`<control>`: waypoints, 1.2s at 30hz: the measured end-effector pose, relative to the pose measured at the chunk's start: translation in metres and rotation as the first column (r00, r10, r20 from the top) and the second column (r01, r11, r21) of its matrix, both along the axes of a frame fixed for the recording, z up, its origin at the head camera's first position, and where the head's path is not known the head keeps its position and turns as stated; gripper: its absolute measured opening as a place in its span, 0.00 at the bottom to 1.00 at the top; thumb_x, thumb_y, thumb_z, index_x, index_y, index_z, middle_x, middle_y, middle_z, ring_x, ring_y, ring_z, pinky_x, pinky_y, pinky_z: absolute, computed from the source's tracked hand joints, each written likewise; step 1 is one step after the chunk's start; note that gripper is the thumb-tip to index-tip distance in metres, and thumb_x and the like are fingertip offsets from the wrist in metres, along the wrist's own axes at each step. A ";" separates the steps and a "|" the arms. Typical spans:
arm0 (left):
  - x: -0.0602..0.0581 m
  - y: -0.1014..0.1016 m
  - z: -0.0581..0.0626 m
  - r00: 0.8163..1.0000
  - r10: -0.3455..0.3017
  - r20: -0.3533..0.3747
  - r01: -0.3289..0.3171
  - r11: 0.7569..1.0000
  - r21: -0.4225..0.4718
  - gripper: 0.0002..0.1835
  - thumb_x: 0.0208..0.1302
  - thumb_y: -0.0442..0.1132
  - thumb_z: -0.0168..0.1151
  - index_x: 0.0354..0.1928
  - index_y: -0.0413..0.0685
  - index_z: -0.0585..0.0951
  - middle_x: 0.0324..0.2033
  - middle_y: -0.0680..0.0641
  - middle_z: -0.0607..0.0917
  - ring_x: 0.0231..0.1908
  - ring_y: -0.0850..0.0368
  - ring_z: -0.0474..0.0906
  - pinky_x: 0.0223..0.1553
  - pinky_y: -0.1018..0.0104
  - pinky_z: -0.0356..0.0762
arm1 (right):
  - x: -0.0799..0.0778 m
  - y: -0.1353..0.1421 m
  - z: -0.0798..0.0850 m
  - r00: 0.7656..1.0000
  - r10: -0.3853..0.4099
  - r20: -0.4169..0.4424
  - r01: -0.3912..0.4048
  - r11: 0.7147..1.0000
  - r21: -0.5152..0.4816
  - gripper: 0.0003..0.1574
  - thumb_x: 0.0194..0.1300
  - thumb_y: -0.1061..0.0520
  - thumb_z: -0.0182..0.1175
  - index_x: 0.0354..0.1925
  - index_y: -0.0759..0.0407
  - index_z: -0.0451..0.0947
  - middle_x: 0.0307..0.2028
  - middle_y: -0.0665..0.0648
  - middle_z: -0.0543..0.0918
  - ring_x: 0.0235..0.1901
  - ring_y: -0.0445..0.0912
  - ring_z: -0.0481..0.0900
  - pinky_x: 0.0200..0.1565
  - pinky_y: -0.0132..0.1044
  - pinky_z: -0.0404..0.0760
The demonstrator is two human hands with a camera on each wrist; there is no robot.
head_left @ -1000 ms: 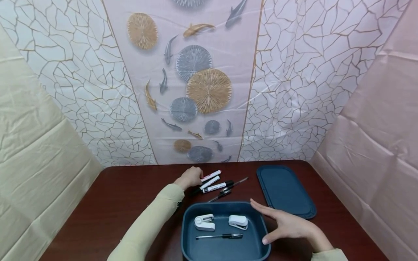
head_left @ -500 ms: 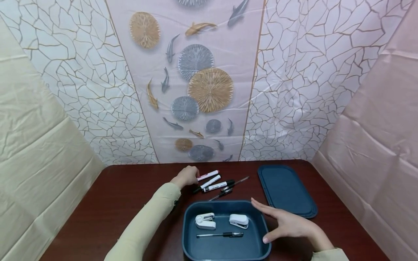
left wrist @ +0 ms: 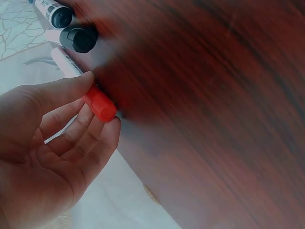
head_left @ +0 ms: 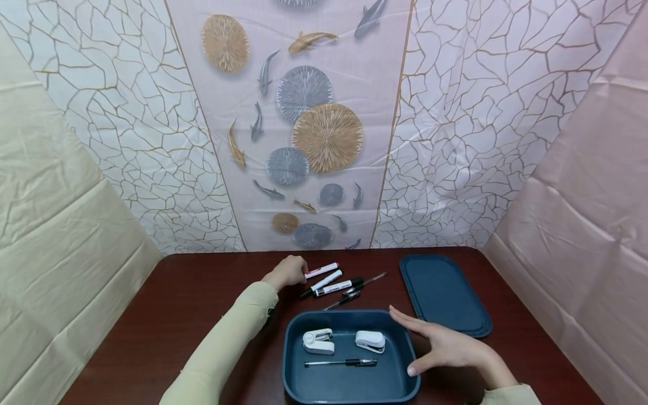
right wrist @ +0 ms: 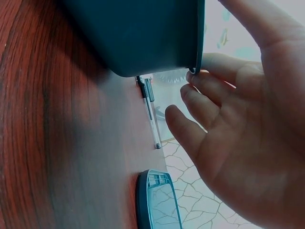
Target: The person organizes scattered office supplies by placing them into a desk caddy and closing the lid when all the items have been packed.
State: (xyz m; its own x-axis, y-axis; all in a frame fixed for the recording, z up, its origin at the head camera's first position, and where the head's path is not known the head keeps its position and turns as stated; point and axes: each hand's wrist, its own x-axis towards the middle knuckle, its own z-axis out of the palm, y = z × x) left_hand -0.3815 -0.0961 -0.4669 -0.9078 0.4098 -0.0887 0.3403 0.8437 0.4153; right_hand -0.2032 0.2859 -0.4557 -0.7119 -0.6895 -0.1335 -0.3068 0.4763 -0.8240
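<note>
A screened-off nook, in what building unclear: creased plain cloths (head_left: pixel 66 169) and a fish-printed backdrop (head_left: pixel 349 67) close in three sides of a dark wood-grained table (head_left: pixel 167 315).

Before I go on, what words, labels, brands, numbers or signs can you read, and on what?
No text here is legible.
Red-capped marker: printing along its barrel, too small and blurred to read.
Marker with black cap at right in the head view: lettering, too small to read.
Elsewhere: nothing readable.
</note>
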 end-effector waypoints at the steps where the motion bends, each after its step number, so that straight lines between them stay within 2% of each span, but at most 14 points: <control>1: 0.000 0.000 0.001 1.000 0.000 0.008 0.000 1.000 -0.001 0.10 0.63 0.29 0.67 0.46 0.40 0.86 0.43 0.44 0.86 0.39 0.52 0.81 0.44 0.55 0.81 | 0.000 0.000 0.000 1.000 0.004 -0.002 -0.004 1.000 -0.005 0.58 0.64 0.56 0.70 0.80 0.40 0.48 0.79 0.53 0.46 0.71 0.28 0.47 0.65 0.29 0.57; 6: 0.000 -0.001 0.003 1.000 -0.008 0.003 0.008 1.000 -0.021 0.11 0.65 0.30 0.66 0.49 0.40 0.86 0.45 0.43 0.85 0.43 0.50 0.82 0.46 0.55 0.81 | 0.000 0.001 -0.001 1.000 0.014 -0.008 -0.014 1.000 -0.012 0.58 0.64 0.56 0.70 0.80 0.41 0.47 0.79 0.54 0.47 0.71 0.28 0.47 0.65 0.28 0.57; 11: 0.000 -0.001 0.010 1.000 -0.015 -0.022 0.014 0.999 -0.034 0.10 0.65 0.30 0.66 0.48 0.39 0.86 0.43 0.44 0.86 0.42 0.50 0.82 0.45 0.55 0.81 | -0.001 0.000 0.000 1.000 0.010 0.007 -0.010 1.000 -0.003 0.57 0.65 0.56 0.69 0.80 0.40 0.47 0.80 0.56 0.46 0.72 0.29 0.47 0.66 0.32 0.58; 15: -0.001 -0.002 0.018 0.998 -0.023 -0.059 0.020 0.999 -0.048 0.09 0.64 0.30 0.67 0.46 0.39 0.86 0.41 0.44 0.86 0.40 0.50 0.82 0.43 0.55 0.81 | 0.000 0.000 0.000 1.000 0.007 0.007 -0.007 1.000 0.006 0.57 0.65 0.55 0.69 0.80 0.39 0.47 0.80 0.57 0.46 0.72 0.30 0.47 0.67 0.36 0.58; 22: -0.005 -0.002 0.031 0.996 -0.018 -0.087 0.012 0.997 -0.070 0.10 0.66 0.32 0.66 0.48 0.39 0.85 0.44 0.44 0.86 0.43 0.49 0.82 0.46 0.55 0.80 | -0.001 0.000 0.001 1.000 0.010 -0.001 -0.010 1.000 0.009 0.57 0.65 0.55 0.69 0.80 0.40 0.47 0.80 0.56 0.46 0.73 0.32 0.47 0.67 0.35 0.58; 29: -0.008 -0.002 0.046 0.995 -0.031 -0.100 0.024 0.998 -0.064 0.12 0.67 0.32 0.66 0.51 0.39 0.85 0.45 0.43 0.86 0.45 0.48 0.83 0.47 0.55 0.80 | -0.001 0.000 0.001 1.000 0.009 0.000 -0.009 1.000 0.021 0.57 0.65 0.54 0.69 0.80 0.39 0.47 0.80 0.56 0.46 0.74 0.35 0.47 0.69 0.47 0.58; 36: -0.012 -0.001 0.061 0.989 -0.051 -0.141 0.044 0.998 -0.053 0.12 0.66 0.32 0.66 0.50 0.40 0.85 0.41 0.45 0.87 0.43 0.50 0.83 0.46 0.56 0.80 | 0.000 0.000 0.001 1.000 0.005 0.000 -0.005 1.000 0.023 0.57 0.65 0.54 0.69 0.80 0.39 0.47 0.80 0.56 0.46 0.74 0.36 0.48 0.68 0.45 0.58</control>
